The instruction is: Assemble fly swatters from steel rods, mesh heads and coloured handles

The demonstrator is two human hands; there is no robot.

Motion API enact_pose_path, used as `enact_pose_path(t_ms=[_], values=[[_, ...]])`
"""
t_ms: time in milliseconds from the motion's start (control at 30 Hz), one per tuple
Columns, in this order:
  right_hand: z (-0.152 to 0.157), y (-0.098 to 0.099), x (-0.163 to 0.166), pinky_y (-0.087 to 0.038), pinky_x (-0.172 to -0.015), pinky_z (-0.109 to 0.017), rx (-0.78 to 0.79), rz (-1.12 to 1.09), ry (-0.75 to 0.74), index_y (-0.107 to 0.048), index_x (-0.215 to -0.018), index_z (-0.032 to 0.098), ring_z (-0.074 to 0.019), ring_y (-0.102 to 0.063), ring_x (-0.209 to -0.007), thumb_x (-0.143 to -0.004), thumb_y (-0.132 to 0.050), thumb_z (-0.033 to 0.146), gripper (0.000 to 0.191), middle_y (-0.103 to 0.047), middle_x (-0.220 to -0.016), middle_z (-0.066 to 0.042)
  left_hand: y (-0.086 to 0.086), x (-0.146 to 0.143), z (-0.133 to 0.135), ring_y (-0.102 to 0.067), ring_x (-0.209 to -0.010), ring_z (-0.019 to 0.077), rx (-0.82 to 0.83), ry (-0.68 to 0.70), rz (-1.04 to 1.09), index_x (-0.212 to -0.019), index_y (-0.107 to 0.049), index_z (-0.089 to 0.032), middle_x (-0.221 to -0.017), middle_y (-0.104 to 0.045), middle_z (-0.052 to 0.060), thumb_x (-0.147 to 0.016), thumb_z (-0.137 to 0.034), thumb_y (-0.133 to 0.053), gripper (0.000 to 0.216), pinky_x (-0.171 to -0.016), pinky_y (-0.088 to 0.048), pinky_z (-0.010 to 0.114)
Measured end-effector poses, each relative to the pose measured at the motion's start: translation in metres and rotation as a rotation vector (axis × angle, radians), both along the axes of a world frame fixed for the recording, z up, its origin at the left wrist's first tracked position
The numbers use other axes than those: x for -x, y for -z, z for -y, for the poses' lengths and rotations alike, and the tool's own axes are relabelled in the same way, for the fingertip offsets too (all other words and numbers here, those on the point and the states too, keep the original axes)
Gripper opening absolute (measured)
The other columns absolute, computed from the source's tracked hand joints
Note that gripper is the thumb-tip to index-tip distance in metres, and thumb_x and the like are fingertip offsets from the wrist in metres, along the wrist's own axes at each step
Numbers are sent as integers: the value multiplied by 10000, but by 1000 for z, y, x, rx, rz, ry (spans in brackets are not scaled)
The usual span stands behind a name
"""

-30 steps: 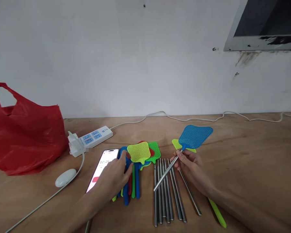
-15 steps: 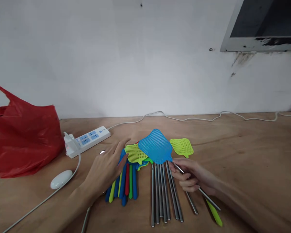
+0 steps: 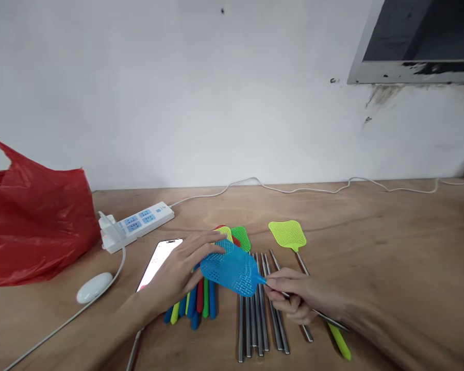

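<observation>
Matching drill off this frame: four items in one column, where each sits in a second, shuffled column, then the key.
Things:
1. blue swatter
2. lime swatter
3. phone
4. red bag

Places:
A. far left on the table
B. lying flat, just right of the steel rods
C. rod gripped by the right hand, with the left hand touching its head
D. partly hidden under the left hand, screen lit

Pairs: 1-C, 2-B, 3-D, 4-A
</observation>
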State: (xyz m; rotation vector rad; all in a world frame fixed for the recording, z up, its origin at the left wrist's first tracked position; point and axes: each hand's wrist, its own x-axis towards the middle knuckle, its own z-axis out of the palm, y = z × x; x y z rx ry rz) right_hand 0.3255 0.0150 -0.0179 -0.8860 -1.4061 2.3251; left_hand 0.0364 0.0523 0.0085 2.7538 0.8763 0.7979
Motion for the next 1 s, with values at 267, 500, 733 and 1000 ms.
enact_pose_path(t_ms=[267,500,733,1000], values=[[11,-1,13,-242,-569,-296,-908,409,177,-326,-648,219,-131,-346,-595,-1027,-353,480,461,-347,-615,40,-6,-21,12,-537,-350,143,979,-309,275,-1040,-569,-202,-533,-582,-57,-960,-612,-405,449,-313,-375,202],[10,6,14,-256,-588,-302,-1086,701,210,-395,-675,218,-179,-494,-658,-1050,-301,414,433,-480,-631,3,4,-27,0,-537,-443,156,820,-432,282,-930,-611,-192,-564,-470,-62,-934,-629,-433,472,-350,-417,218],[10,13,18,-63,-501,-333,-1634,1143,285,-596,-805,214,-170,-506,-410,-1022,-414,335,308,-639,-547,-37,2,-35,0,-638,-687,244,423,-488,140,-798,-616,-187,-718,-664,38,-970,-510,-354,450,-617,-453,312],[12,10,20,-55,-493,-341,-1658,1386,266,-606,-865,221,-230,-661,-490,-1015,-420,282,246,-709,-618,-42,8,-18,-14,-494,-409,177,624,-533,292,-821,-638,-175,-501,-473,-46,-880,-666,-436,535,-360,-341,241]])
